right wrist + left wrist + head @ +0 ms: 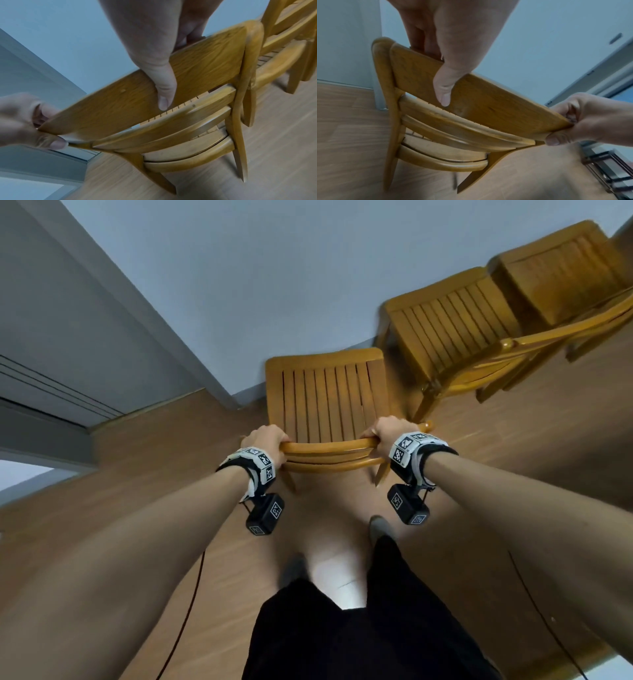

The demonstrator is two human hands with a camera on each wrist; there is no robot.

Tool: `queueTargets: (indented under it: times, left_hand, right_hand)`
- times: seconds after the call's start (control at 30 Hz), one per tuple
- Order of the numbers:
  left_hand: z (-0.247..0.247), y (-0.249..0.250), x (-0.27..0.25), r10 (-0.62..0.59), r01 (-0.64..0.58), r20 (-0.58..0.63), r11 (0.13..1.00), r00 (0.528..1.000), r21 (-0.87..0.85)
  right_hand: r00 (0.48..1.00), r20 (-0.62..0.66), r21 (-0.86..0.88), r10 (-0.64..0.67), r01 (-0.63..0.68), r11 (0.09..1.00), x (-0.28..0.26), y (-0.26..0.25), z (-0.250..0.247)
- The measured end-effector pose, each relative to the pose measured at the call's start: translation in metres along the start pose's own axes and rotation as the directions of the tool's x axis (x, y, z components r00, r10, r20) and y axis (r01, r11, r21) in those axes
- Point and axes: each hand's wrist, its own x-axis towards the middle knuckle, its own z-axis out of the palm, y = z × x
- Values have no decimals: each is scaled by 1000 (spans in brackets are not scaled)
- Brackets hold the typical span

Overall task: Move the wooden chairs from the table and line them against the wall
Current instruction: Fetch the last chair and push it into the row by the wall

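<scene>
- Three wooden chairs showed in the head view, and no container of any kind held anything among them.
- Both hands gripped the top rail of the nearest chair (327,402), whose slatted seat pointed away from the person toward the pale wall (274,275).
- At the rail's left end the left hand (265,441) was the left grip: its fingers curled over the top edge and its thumb (444,93) pressed flat on the rail's near face.
- At the rail's right end the right hand (388,433) was the right grip, clenched on the wood the same way, with its thumb (163,93) lying down the near face.
- Below the two grips ran the curved back slats, then the rear legs, which reached down to the wooden floor (137,460); whether the legs touched the floor could not be told.
- Just beyond the right grip stood the second chair (452,326), its back post close beside the held chair's right post in the right wrist view.
- Farther right of that grip sat the third chair (561,268), beside the second along the same wall.
- Left of the left grip a grey door frame (113,313) met the floor.
- Under the grips the person's dark trousers (359,628) and one shoe were visible.
</scene>
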Motion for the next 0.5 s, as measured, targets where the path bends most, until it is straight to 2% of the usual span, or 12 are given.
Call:
queueTargets:
  times: [0.13, 0.27, 0.5]
  left_hand:
    - [-10, 49, 31, -52, 53, 23, 995, 998, -81]
    - [-22, 87, 63, -76, 78, 16, 994, 997, -82]
    - [-25, 107, 104, -127, 130, 38, 988, 991, -89]
  right_hand:
    - [999, -15, -59, -39, 38, 997, 31, 49, -41]
    - [996, -81, -61, -45, 40, 997, 60, 83, -73]
    - [992, -101, -49, -69, 64, 997, 94, 108, -90]
